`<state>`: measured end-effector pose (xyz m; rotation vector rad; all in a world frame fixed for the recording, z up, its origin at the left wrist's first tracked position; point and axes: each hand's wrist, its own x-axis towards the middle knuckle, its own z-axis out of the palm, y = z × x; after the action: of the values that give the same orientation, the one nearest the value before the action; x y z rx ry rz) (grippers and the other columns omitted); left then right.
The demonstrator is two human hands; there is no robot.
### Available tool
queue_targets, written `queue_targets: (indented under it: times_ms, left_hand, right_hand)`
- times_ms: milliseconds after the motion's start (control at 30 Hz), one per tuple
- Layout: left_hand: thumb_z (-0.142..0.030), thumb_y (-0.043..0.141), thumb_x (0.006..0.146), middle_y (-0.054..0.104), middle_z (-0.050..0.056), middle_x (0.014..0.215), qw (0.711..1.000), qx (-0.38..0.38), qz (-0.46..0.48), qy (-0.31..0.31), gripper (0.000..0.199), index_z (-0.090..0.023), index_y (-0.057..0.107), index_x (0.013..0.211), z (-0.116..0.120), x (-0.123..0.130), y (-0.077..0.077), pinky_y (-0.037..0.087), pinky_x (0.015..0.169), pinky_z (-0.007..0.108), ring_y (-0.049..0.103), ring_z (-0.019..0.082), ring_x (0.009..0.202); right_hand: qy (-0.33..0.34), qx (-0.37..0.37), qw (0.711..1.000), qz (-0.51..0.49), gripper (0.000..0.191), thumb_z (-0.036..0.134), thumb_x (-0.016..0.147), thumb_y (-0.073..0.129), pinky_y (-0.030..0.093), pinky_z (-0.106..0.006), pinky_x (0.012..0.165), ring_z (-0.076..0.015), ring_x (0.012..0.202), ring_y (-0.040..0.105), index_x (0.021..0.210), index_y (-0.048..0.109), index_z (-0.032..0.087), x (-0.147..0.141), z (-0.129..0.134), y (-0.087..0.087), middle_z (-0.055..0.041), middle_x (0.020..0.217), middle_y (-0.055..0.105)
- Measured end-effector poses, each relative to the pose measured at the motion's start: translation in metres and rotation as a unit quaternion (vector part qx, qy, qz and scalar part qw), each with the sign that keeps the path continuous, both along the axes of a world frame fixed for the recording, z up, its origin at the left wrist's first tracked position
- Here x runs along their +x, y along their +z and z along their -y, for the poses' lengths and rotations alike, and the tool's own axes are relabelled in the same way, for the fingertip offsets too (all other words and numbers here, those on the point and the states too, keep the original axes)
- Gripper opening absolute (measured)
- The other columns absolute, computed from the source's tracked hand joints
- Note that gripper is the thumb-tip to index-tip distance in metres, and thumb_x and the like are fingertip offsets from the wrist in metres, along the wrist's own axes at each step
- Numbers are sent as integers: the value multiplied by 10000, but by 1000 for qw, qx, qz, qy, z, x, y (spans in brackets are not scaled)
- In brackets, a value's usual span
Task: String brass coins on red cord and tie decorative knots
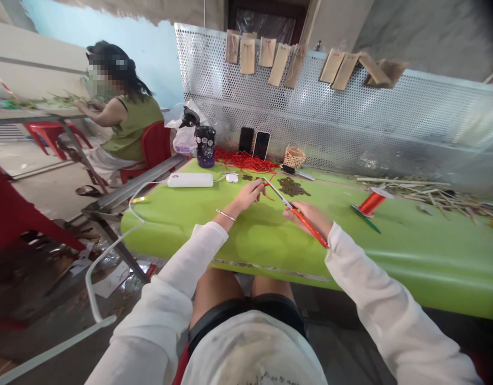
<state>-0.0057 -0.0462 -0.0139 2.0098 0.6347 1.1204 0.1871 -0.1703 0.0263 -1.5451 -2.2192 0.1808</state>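
Observation:
My right hand (308,215) is closed round the orange-handled scissors (287,203), whose blades point up and left to the fingertips of my left hand (249,194). Pinched in my left hand is a red cord (269,197), its short end hanging below the blades. Just beyond the blades lies a pile of dark coin-like discs (292,187), with a few more discs (248,177) to its left. A tangled heap of red cord (246,160) is spread farther back.
A white power bank (190,180), a dark tumbler (205,147) and two phones (261,145) stand or lie toward the back left. Rightward are an orange thread spool (372,202), a green pen (366,220) and dry strips (426,195). A person (126,107) sits at far left.

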Motion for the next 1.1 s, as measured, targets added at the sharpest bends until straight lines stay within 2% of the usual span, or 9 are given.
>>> queue_targets:
  times_ms: [367, 633, 833, 1100]
  left_hand:
    - [-427, 415, 871, 558, 16, 696, 997, -58, 32, -42, 329, -135, 516, 756, 3, 0, 5, 369, 392, 144, 498, 66, 505]
    - [-424, 454, 862, 561, 18, 692, 992, -101, 46, -59, 311, -131, 532, 795, 4, -1, 4, 358, 359, 139, 509, 72, 494]
    - [-403, 470, 866, 563, 12, 666, 990, -112, 58, -60, 312, -125, 529, 738, 3, 0, 3, 356, 381, 137, 506, 58, 475]
    - [-424, 472, 861, 566, 11, 660, 989, -117, 64, -67, 336, -126, 517, 712, 0, 2, 1, 353, 366, 149, 509, 62, 462]
  right_hand:
    - [7, -10, 1000, -6, 506, 626, 810, 380, 427, -288, 671, -211, 750, 592, 855, 590, 167, 5, -4, 1, -84, 852, 636]
    - [8, -7, 1000, 10, 508, 639, 817, 361, 397, -256, 591, -175, 649, 561, 788, 565, 175, 6, -3, 3, -58, 755, 612]
    - [1, 25, 999, 26, 437, 569, 851, 353, 372, -257, 562, -165, 595, 512, 698, 502, 188, 8, -7, -4, -49, 674, 561]
    - [10, 48, 998, 35, 408, 512, 866, 374, 387, -255, 594, -162, 608, 533, 686, 533, 183, 14, -17, -8, -50, 667, 579]
